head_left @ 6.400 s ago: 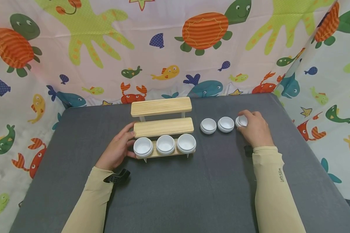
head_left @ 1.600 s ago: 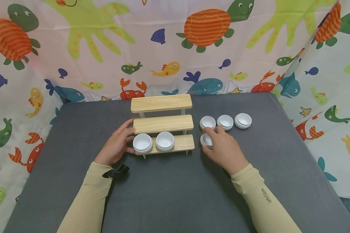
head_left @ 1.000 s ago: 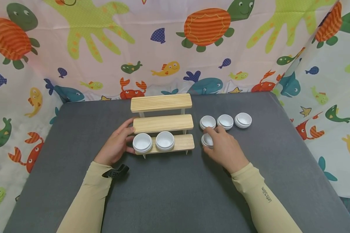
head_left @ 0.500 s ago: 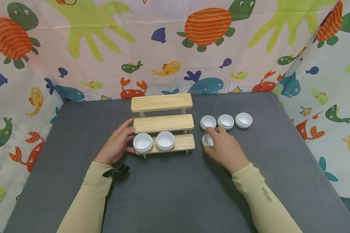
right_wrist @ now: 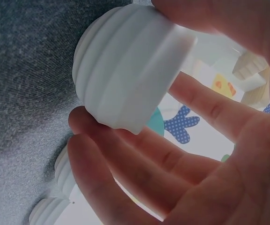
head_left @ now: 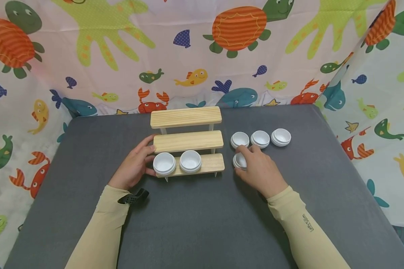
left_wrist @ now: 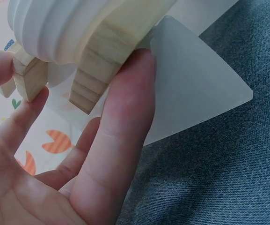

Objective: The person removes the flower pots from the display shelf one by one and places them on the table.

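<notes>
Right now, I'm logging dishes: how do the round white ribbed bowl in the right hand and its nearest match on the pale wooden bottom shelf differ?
The right hand pinches the held bowl; no hand touches the shelf bowl. The held bowl is right of the bottom shelf; the shelf bowl stands on it. Both are round, white, ribbed.

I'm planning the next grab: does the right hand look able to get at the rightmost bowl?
Probably yes: nothing appears to stand between the right hand and the rightmost bowl, but it would likely need to release the nearer bowl it grips first.
</notes>
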Demonstrator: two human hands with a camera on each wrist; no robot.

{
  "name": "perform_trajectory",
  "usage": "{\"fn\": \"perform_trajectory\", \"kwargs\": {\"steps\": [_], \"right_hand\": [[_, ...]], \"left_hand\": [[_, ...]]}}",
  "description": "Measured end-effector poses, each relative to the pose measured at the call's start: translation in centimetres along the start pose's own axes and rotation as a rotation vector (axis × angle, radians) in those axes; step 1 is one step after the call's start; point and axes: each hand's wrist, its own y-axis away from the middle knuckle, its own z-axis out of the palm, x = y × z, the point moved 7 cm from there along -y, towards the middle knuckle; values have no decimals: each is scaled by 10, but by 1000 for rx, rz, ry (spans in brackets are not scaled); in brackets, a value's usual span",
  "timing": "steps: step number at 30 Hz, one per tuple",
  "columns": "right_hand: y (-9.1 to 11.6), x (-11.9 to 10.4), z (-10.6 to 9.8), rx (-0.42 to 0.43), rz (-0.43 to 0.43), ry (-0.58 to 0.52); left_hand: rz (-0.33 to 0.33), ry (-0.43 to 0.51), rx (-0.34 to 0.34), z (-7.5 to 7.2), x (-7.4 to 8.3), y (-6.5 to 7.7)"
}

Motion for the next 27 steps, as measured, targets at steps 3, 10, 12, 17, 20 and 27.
{"fn": "perform_trajectory", "kwargs": {"steps": [3, 10, 12, 17, 20, 27], "right_hand": [[0, 0, 1, -11, 1, -3], [0, 1, 0, 0, -16, -14], [-1, 1, -1, 2, -19, -14], [-1, -1, -5, 8, -23, -7], [0, -2, -9, 25, -28, -1], [3, -9, -22, 86, -63, -11]], "left_hand": [[-7, -5, 4, -1, -1, 1], [-4, -2, 1, -1, -1, 2], [-1, -5, 3, -1, -1, 1], [-2, -19, 11, -1, 0, 1], [5, -19, 10, 0, 2, 2], [8, -11, 6, 1, 1, 1]]}}
